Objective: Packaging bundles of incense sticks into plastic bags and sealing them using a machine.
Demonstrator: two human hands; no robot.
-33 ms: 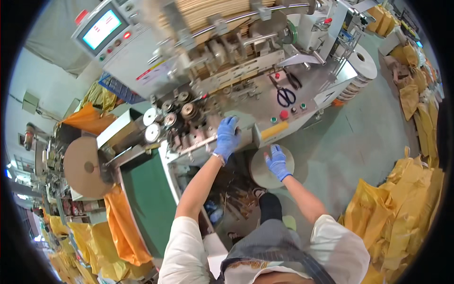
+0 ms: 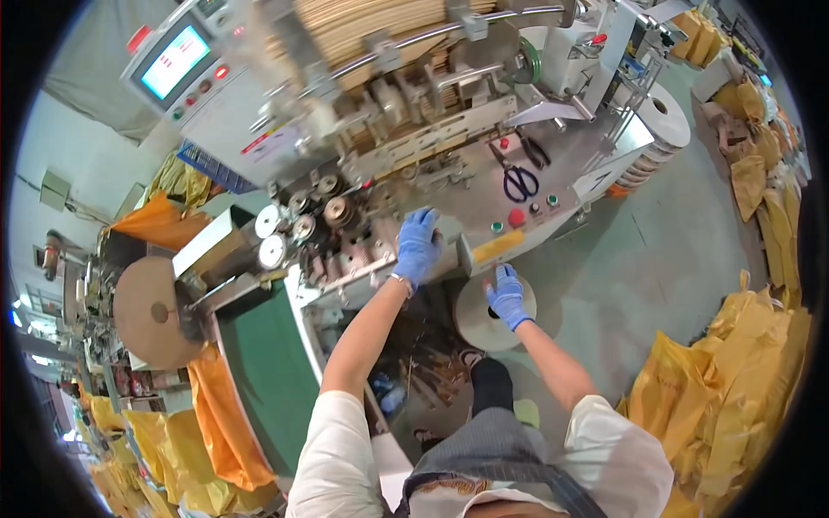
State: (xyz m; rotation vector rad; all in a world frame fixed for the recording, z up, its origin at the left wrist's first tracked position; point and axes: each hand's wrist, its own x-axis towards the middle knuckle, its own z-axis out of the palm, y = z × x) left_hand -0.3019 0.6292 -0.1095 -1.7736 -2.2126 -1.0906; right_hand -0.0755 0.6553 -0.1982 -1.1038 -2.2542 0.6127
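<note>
My left hand (image 2: 419, 248), in a blue glove, rests at the machine's front edge, right of a group of metal rollers (image 2: 338, 211). Its fingers look loosely bent with nothing seen in them; their tips are partly hidden. In a matching glove, my right hand (image 2: 508, 296) hangs just in front of the yellow strip (image 2: 499, 247) on the machine's front. Its fingers are stretched and the thumb stands apart, holding nothing. Below it lies a large pale roll (image 2: 471, 324) with a dark centre hole. Scissors with dark blue handles (image 2: 521, 184) lie on the metal worktop (image 2: 471, 207).
Push buttons, one of them red (image 2: 516, 217), line the worktop's front corner. A lit screen (image 2: 175, 62) stands at the upper left. A green belt (image 2: 268, 371) runs along my left. Yellow sacks (image 2: 725, 388) are piled at right, and stacked white rolls (image 2: 661, 121) stand beyond the worktop.
The machine's left side and screen sit slightly farther left in the view. Both hands stay almost in place, and the pale roll's dark centre hole shows more beside my right hand.
</note>
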